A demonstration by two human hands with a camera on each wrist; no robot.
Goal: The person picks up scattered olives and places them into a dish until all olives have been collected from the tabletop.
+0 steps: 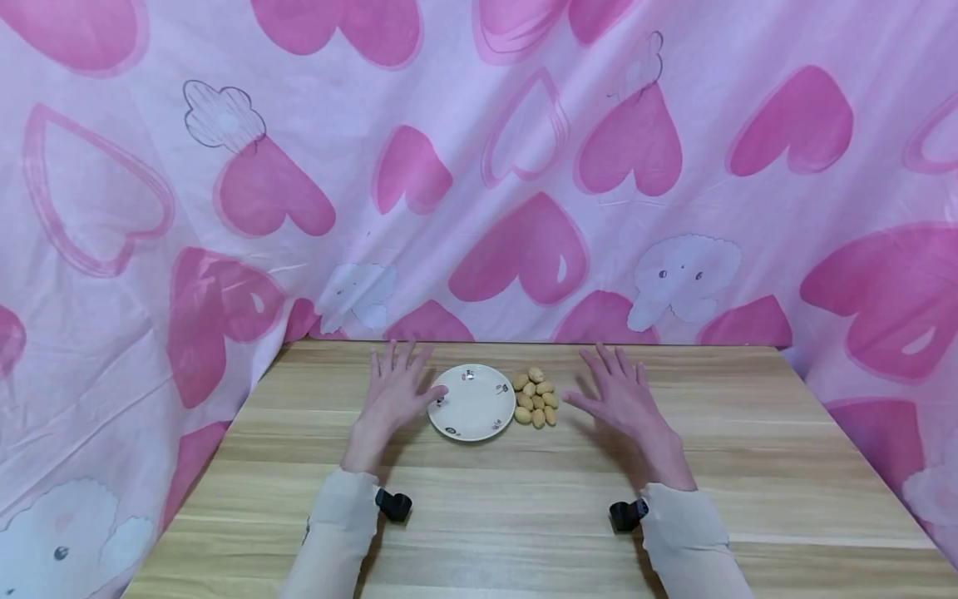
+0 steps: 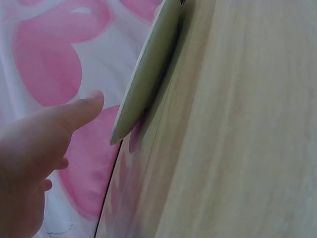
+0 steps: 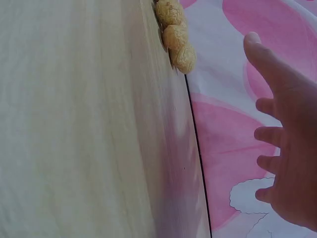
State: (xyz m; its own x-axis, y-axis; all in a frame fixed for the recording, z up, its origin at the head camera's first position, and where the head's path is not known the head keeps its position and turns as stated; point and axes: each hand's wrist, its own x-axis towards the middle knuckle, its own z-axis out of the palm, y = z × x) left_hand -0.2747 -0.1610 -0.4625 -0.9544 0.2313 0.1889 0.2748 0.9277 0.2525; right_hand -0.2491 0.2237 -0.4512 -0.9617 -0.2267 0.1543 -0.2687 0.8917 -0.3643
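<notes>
A round white plate (image 1: 473, 403) with small dark printed motifs lies on the wooden table. Close against its right side is a small cluster of unshelled peanuts (image 1: 536, 401), their wrinkled tan shells (image 3: 175, 37) visible in the right wrist view. My left hand (image 1: 392, 395) is at the plate's left with fingers spread, its thumb over or beside the rim; whether it touches cannot be told. To the right of the peanuts, my right hand (image 1: 619, 395) also has its fingers spread and holds nothing. Its thumb points toward the peanuts, a small gap apart.
The light wooden table (image 1: 509, 524) ends at a back edge just beyond the fingertips. A pink and white heart-patterned cloth (image 1: 479, 166) hangs behind it and along the sides. Each wrist carries a small black camera, one on the left (image 1: 394, 505) and one on the right (image 1: 628, 515).
</notes>
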